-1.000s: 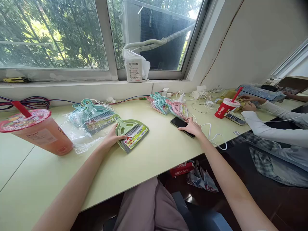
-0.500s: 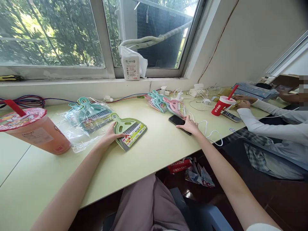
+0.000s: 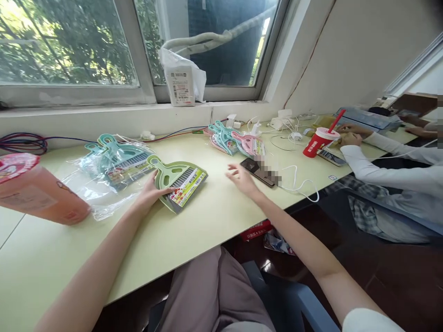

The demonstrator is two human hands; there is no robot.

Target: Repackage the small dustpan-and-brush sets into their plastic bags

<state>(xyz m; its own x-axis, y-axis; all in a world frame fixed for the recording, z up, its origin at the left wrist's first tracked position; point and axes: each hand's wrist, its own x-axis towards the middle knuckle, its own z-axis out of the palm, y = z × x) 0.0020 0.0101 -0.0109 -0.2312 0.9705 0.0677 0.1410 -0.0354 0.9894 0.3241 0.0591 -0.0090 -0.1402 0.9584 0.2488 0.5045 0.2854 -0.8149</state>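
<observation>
My left hand [image 3: 151, 192] grips the left edge of a green dustpan and brush set [image 3: 180, 182], its thumb lying over the bristles and the printed label. The set rests on the pale yellow table [image 3: 207, 235]. My right hand [image 3: 244, 180] hovers over the table with fingers apart and nothing in them. Just right of it lies a black phone [image 3: 254, 168] with a white cable beside it. Behind my left hand are teal dustpan sets [image 3: 121, 159] in clear plastic wrap. Farther back sit more sets, one teal [image 3: 223, 137] and one pink [image 3: 248, 143].
A large orange drink cup [image 3: 41, 193] stands at the left, near crumpled plastic wrap [image 3: 112, 207]. To the right are a red cup [image 3: 320, 142], another phone [image 3: 331, 157], tangled white cables [image 3: 296, 136] and a co-worker's hands and sleeves [image 3: 360, 154]. A bagged box [image 3: 182, 87] occupies the sill.
My right hand has left the phone and moved left toward the green dustpan set, its fingers opening. The left hand keeps its hold. The view has shifted slightly.
</observation>
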